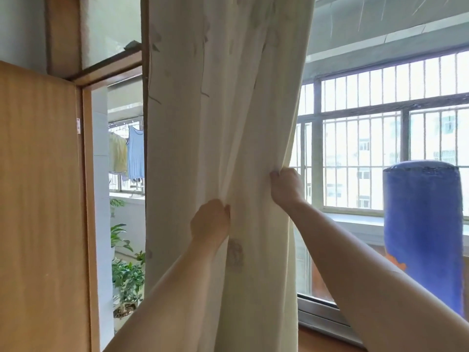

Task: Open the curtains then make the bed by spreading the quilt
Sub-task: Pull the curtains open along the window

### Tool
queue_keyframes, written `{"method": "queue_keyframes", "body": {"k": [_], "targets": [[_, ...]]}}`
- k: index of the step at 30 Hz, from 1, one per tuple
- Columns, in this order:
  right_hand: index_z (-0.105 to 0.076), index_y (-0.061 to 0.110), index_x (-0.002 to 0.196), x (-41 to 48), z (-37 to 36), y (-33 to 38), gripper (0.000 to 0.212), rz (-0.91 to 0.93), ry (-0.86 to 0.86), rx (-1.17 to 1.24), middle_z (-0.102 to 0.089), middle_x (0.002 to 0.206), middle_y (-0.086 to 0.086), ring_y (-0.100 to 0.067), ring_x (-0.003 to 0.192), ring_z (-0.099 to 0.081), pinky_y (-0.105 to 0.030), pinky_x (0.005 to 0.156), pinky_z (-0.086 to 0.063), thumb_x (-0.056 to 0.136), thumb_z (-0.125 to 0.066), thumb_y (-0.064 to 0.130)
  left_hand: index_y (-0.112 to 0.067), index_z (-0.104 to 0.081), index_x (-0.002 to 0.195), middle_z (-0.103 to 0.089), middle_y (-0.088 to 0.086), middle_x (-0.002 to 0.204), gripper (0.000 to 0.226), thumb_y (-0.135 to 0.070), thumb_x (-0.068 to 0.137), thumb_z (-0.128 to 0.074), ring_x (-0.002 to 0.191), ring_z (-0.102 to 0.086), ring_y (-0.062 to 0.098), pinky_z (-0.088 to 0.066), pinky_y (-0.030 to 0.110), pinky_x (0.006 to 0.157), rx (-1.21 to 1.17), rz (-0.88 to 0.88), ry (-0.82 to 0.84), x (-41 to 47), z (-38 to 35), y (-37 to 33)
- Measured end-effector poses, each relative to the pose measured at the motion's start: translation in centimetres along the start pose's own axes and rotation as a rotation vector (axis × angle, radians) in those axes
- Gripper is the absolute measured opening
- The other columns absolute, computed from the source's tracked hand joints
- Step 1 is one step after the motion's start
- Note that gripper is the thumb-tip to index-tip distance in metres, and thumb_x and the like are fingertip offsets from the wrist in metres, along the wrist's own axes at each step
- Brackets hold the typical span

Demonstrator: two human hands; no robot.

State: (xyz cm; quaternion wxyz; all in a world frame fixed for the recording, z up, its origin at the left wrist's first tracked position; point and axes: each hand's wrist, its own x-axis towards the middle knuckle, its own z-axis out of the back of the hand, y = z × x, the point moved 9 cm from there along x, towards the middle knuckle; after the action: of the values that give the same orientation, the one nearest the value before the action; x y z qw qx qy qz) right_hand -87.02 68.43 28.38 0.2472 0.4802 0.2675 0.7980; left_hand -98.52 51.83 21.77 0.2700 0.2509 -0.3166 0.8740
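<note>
- The cream curtain (223, 110) hangs bunched in long folds down the middle of the view, between the doorway and the barred window. Its right edge slants in toward the upper of the two hands.
- A wooden door (38, 199) fills the left side, beside the doorway frame.
- The window (380, 148), with vertical bars, lies uncovered to the right of the curtain, and pale buildings show through it.
- A blue cylinder (423, 224), worn at its lower left, stands upright in front of the window's right part.
- The right hand (286, 188) grips the curtain's right edge with its fingers curled into the cloth. Its arm reaches up from the lower right.
- The left hand (210, 221) is lower and to the left, its fingers curled into a fold on the curtain's front.
- Through the doorway, laundry (132, 153) hangs on a line above green plants (127, 275).
</note>
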Motion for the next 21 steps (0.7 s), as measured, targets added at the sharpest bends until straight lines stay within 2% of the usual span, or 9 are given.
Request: {"method": "queue_keyframes", "body": {"k": [3,6,7,8,11,12,19,21], "targets": [[-0.063,-0.006,0.098,0.5,-1.8,1.3,0.026,0.063,0.014,0.030,-0.063,0.102,-0.024,-0.036,0.090,-0.057,-0.030,0.068,-0.035,0.095,-0.043,0.011,-0.009,-0.055,0.107,-0.063,0.014,0.111,0.038,-0.038,0.101,-0.031,0.105,-0.060,0.034,-0.047,0.038,0.084,0.033,-0.011,-0.051,1.2,0.2,1.0],[-0.060,-0.006,0.096,1.5,-5.5,2.7,0.023,0.115,0.118,-0.001,-0.058,0.095,-0.020,-0.036,0.093,-0.057,-0.032,0.070,-0.037,0.092,-0.040,0.004,-0.009,-0.054,0.109,-0.063,0.015,0.112,0.037,-0.035,0.101,-0.030,0.107,-0.060,0.034,-0.046,0.037,0.085,0.073,0.024,-0.025,3.0,0.0,3.4],[-0.060,-0.005,0.094,3.6,-13.1,5.2,0.022,0.189,0.204,0.070,-0.058,0.095,-0.020,-0.035,0.094,-0.057,-0.031,0.069,-0.036,0.090,-0.039,0.001,-0.009,-0.054,0.110,-0.063,0.014,0.113,0.035,-0.034,0.101,-0.030,0.107,-0.060,0.034,-0.046,0.037,0.085,0.121,0.140,-0.095,5.9,-0.1,8.7],[-0.060,-0.004,0.093,4.5,-15.7,5.4,0.023,0.211,0.226,0.048,-0.059,0.098,-0.020,-0.035,0.095,-0.056,-0.030,0.069,-0.035,0.089,-0.038,-0.001,-0.010,-0.054,0.110,-0.063,0.013,0.113,0.034,-0.032,0.102,-0.030,0.107,-0.059,0.033,-0.046,0.037,0.085,0.129,0.181,-0.123,6.8,-0.2,10.5],[-0.061,-0.001,0.092,3.6,-17.1,6.2,0.022,0.225,0.226,0.002,-0.060,0.105,-0.018,-0.035,0.098,-0.056,-0.028,0.071,-0.034,0.090,-0.039,0.000,-0.012,-0.056,0.106,-0.064,0.009,0.110,0.031,-0.028,0.101,-0.030,0.103,-0.061,0.031,-0.048,0.036,0.084,0.140,0.215,-0.125,7.0,-0.2,13.4],[-0.061,-0.001,0.093,4.3,-19.9,7.0,0.022,0.243,0.253,0.044,-0.061,0.106,-0.018,-0.036,0.100,-0.056,-0.028,0.072,-0.035,0.090,-0.040,0.001,-0.012,-0.056,0.104,-0.064,0.008,0.108,0.030,-0.027,0.101,-0.030,0.101,-0.062,0.031,-0.049,0.036,0.084,0.161,0.251,-0.147,7.8,-0.3,15.4],[-0.062,0.002,0.105,5.7,-21.9,8.1,0.026,0.309,0.244,0.065,-0.062,0.113,-0.017,-0.034,0.106,-0.058,-0.026,0.074,-0.035,0.097,-0.038,0.008,-0.013,-0.056,0.101,-0.065,0.005,0.103,0.024,-0.024,0.099,-0.035,0.099,-0.063,0.031,-0.046,0.033,0.077,0.147,0.221,-0.220,8.3,-0.4,15.9],[-0.063,0.002,0.105,6.0,-23.4,8.6,0.027,0.315,0.247,0.091,-0.062,0.113,-0.017,-0.034,0.107,-0.058,-0.027,0.074,-0.035,0.098,-0.038,0.010,-0.013,-0.057,0.102,-0.065,0.003,0.102,0.025,-0.025,0.099,-0.035,0.098,-0.064,0.028,-0.049,0.034,0.080,0.129,0.216,-0.250,8.8,-0.1,16.7]]}}
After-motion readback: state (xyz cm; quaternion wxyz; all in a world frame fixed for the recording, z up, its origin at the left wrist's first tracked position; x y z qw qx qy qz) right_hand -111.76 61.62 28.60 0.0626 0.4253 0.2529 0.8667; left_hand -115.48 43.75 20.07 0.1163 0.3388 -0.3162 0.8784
